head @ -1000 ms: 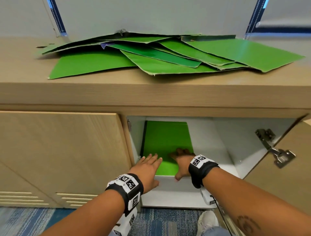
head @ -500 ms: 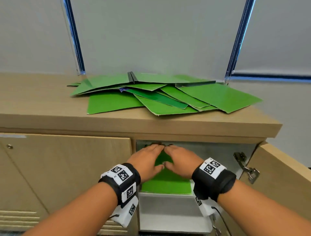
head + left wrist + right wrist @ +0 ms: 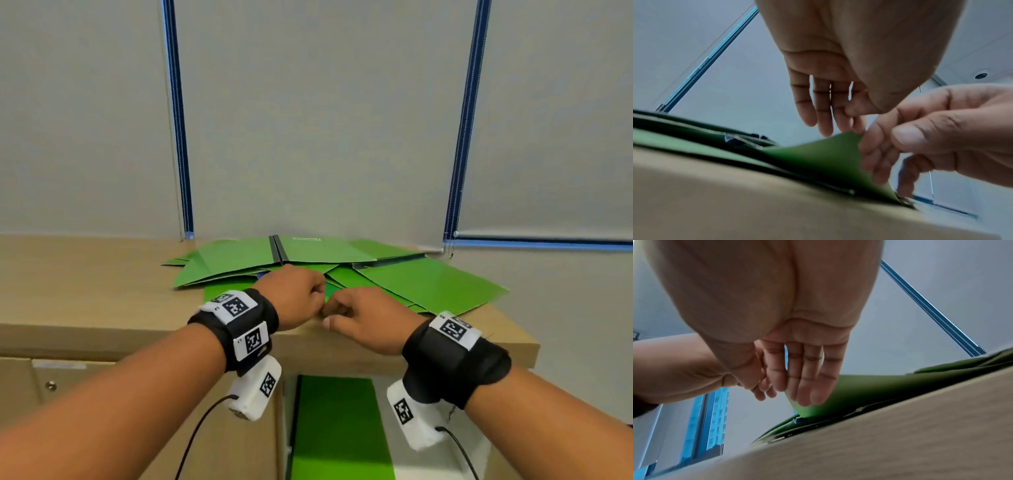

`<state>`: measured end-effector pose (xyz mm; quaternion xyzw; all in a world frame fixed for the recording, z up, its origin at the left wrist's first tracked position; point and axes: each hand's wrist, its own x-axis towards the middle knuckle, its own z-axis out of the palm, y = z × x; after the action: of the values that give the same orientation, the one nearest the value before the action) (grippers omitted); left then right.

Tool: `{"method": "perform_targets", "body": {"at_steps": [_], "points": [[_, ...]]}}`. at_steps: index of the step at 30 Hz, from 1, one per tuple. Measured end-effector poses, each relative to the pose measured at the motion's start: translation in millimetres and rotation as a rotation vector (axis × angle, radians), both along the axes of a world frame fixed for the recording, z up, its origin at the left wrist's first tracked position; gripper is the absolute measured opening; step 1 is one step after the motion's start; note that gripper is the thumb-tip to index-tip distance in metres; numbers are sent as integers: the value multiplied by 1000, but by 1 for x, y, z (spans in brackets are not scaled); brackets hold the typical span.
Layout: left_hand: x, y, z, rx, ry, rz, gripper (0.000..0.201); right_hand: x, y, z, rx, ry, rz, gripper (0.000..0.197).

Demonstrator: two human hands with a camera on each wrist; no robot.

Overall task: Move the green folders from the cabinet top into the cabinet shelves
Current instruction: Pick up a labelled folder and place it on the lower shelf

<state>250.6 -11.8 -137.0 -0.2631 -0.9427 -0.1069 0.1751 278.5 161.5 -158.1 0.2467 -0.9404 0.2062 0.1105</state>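
Several green folders (image 3: 428, 284) lie fanned in a loose pile on the wooden cabinet top (image 3: 85, 274). One green folder (image 3: 335, 421) stands in the open shelf below. Both hands meet at the pile's front edge. My right hand (image 3: 356, 315) curls its fingers (image 3: 875, 155) round the lifted corner of a green folder (image 3: 818, 157), with the thumb apart from it. In the right wrist view its fingertips (image 3: 807, 397) rest on that raised corner (image 3: 869, 389). My left hand (image 3: 298, 294) hangs fingers down (image 3: 824, 105), just touching the corner's tip.
A closed wooden door (image 3: 102, 411) sits left of the open compartment. Grey window blinds with blue cords (image 3: 178, 137) rise right behind the pile. The cabinet top's front edge (image 3: 756, 203) runs just under both wrists.
Both hands left the folder in the shelf and rose to the cabinet top. The right hand has lifted a folder's corner from the pile. The head view tilted upward.
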Motion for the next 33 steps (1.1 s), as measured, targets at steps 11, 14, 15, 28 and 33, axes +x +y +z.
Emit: {"method": "perform_targets", "body": {"at_steps": [11,14,15,28,33], "points": [[-100,-14,22,-267,-188,302,41,-32,21,41,-250,-241,-43,24],[-127,-13,18,-418,-203,364,52,-52,32,53,-255,-264,-69,25],[-134,-14,17,-444,-207,384,55,-59,33,56,-250,-263,-84,25],[-178,-24,5,-548,-259,476,49,-134,39,32,134,-174,-307,52],[-164,-32,18,-540,-182,458,33,-145,38,24,54,-121,-339,66]]}}
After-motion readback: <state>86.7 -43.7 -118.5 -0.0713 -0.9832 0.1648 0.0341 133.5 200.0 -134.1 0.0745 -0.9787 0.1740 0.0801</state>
